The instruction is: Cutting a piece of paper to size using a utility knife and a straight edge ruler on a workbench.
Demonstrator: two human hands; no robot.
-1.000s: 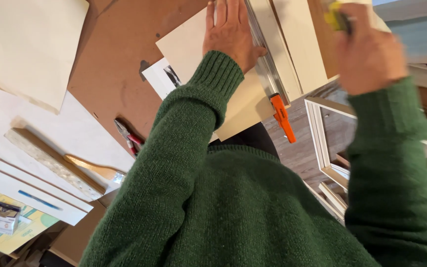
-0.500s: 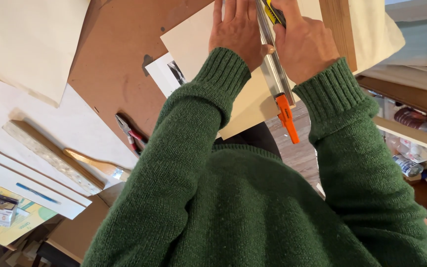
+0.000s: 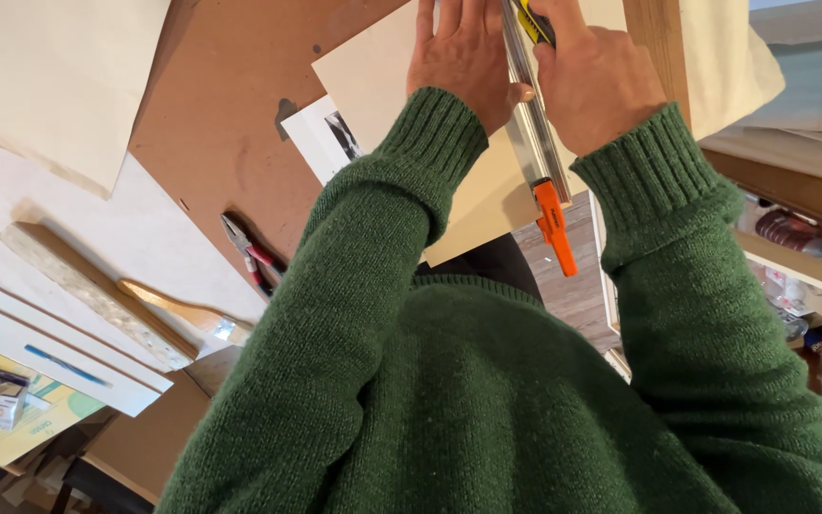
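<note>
My brushed-metal ruler (image 3: 530, 114) with an orange plastic end lies on matt cream card (image 3: 382, 76); my tabletop (image 3: 230, 124) is dull brown hardboard.

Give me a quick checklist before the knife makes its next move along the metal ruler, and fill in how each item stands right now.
1. Left hand pressing flat on the metal ruler: ok.
2. Left fingertips clear of the cutting edge: cannot tell, they run out of frame.
3. Right hand gripping the yellow knife: ok.
4. Blade against the ruler's edge: cannot tell, the blade is hidden.
5. Cream board lying flat on the brown work surface: ok.
6. Pliers out of the cutting path: ok.
</note>
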